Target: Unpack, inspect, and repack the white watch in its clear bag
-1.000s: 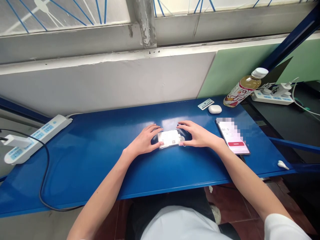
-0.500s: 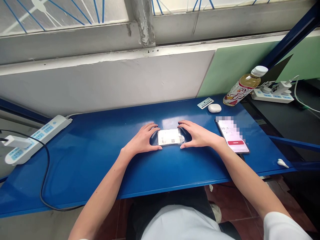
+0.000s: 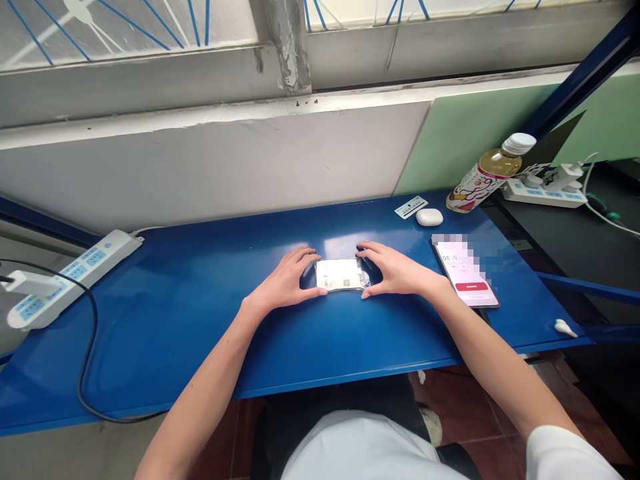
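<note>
A small flat white package in clear plastic, with fine print and a square code on it, lies on the blue table. My left hand curves around its left end, thumb and fingers apart, the thumb tip at the near left corner. On the other side, my right hand frames the right end in the same way, its thumb beside the crinkled plastic. Neither hand is closed on the package. Whether the fingertips touch it is hard to make out.
Right of my hand lies a phone with a lit screen. Behind it are a white earbud case, a card and a drink bottle. An earbud sits near the right edge. A power strip with a black cable lies left.
My left thumb has shifted very slightly right, onto the package's near corner. Otherwise both hands and the package stay in place.
</note>
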Demonstrator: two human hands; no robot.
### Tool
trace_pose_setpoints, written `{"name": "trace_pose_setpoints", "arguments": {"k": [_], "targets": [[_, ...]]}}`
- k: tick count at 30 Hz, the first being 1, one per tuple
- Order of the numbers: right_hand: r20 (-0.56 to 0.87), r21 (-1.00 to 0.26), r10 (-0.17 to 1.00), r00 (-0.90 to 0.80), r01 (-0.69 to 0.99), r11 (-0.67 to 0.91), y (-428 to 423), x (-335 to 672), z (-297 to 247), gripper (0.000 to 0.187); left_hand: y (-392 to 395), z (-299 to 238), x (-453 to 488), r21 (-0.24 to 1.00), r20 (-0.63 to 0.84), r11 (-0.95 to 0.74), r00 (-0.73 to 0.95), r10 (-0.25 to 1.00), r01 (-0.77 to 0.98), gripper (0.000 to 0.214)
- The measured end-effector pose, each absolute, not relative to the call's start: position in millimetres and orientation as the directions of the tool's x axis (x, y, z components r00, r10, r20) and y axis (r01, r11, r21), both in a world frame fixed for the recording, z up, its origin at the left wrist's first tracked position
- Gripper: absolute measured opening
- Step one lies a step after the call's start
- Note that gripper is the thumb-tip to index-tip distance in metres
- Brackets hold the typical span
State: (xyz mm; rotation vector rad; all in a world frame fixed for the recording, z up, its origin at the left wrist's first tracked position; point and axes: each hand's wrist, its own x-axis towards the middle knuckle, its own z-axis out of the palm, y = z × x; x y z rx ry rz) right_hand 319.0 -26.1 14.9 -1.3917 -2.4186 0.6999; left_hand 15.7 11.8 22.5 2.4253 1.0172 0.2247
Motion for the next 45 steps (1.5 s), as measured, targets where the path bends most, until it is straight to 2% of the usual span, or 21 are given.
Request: {"name": "trace_pose_setpoints", "arguments": {"k": [7, 12, 16, 22, 29, 39, 45], "targets": [[0.023, -0.54, 0.852, -0.523, 0.711, 0.451, -25, 319, 11, 0.096, 13, 20, 18, 0.504, -0.012, -0.599, 0.698, 0.716, 0.623, 0.074], [0.036, -0.518, 0.839, -0.542, 0.708, 0.48, -25, 315, 8, 0.091, 9, 21, 22, 0.497, -0.007, -0.614, 0.711, 0.704, 0.613, 0.07], [0.069, -0.524, 0.856, -0.512, 0.712, 0.468, -27, 309, 6, 0.084, 6, 19, 25, 0.502, 0.019, -0.619, 0.708, 0.706, 0.604, 0.065], [0.114, -0.574, 0.894, -0.434, 0.705, 0.416, -31, 292, 2, 0.065, 3, 11, 31, 0.456, 0.04, -0.628, 0.69, 0.723, 0.631, 0.071], [0.14, -0.596, 0.861, -0.49, 0.652, 0.468, -29, 291, 3, 0.041, 8, 8, 28, 0.441, 0.058, -0.639, 0.691, 0.721, 0.63, 0.068], [0.067, -0.655, 0.8, -0.596, 0.579, 0.486, -25, 290, 5, 0.053, 8, 9, 30, 0.448, 0.069, -0.642, 0.692, 0.718, 0.622, 0.07], [0.067, -0.707, 0.785, -0.616, 0.526, 0.473, -22, 294, 1, 0.053, 9, 9, 30, 0.45, 0.05, -0.635, 0.692, 0.72, 0.628, 0.072]]}}
